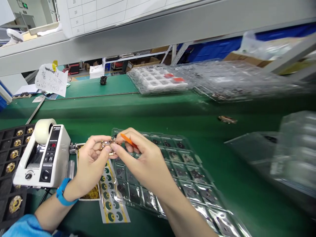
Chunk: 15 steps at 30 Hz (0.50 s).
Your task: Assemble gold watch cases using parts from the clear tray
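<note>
Between my two hands, above the near end of the clear compartment tray [172, 154], is a small round metallic part [108, 144]. My left hand [92, 161] pinches its left side between thumb and fingers. On its right side, the thumb and fingertips of my right hand [142, 158] are closed on the same part. An orange stick-like tool [128, 140] is tucked among the fingers of my right hand. Fingers hide much of the part. Below my hands lies a sheet of yellow and green stickers [115, 210], beside a box of yellow bands [92, 194].
A white tape dispenser [55, 158] stands at left, next to a black tray [6, 171] of gold round parts. Stacked clear trays [212, 79] lie at the back right. A blurred clear tray stack [296, 151] is at far right. A metal part [227, 119] rests on the green surface.
</note>
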### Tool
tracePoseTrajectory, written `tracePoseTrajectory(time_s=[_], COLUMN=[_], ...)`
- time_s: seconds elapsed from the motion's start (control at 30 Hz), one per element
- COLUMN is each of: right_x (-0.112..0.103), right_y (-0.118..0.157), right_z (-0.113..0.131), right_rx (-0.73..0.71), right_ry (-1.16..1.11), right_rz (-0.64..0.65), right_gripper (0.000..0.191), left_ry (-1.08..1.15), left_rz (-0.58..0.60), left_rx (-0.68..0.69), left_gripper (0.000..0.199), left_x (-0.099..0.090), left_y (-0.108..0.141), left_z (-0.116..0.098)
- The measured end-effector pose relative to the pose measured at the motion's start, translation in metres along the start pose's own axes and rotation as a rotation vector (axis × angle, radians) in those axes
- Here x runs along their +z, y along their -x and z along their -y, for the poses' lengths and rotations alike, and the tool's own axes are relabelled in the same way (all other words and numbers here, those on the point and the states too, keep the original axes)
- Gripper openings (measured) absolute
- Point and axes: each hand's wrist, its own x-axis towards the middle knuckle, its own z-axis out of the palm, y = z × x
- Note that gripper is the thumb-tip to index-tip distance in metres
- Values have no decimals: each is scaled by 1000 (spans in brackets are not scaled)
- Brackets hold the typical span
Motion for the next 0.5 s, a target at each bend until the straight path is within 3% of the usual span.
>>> tracePoseTrajectory(time_s=[0.07, 0.17, 0.27, 0.43, 0.5], right_x=[1, 3, 3, 0, -1], right_y=[-2, -1, 0, 2, 3], right_z=[-2, -4, -3, 5, 8], right_rx=[-31, -155, -288, -364, -384], right_ry=[-30, 22, 79, 41, 30], right_rz=[-4, -15, -39, -244, -335], right_gripper=[17, 15, 12, 17, 18], left_ry=[-144, -456, -550, -319, -218], left_rz=[34, 68, 39, -15, -11], left_rx=[41, 207, 323, 106, 27], left_gripper=[11, 9, 14, 5, 10], left_x=[-4, -12, -16, -17, -19], left_y=[-2, -5, -6, -3, -2], left_z=[0, -4, -11, -21, -23])
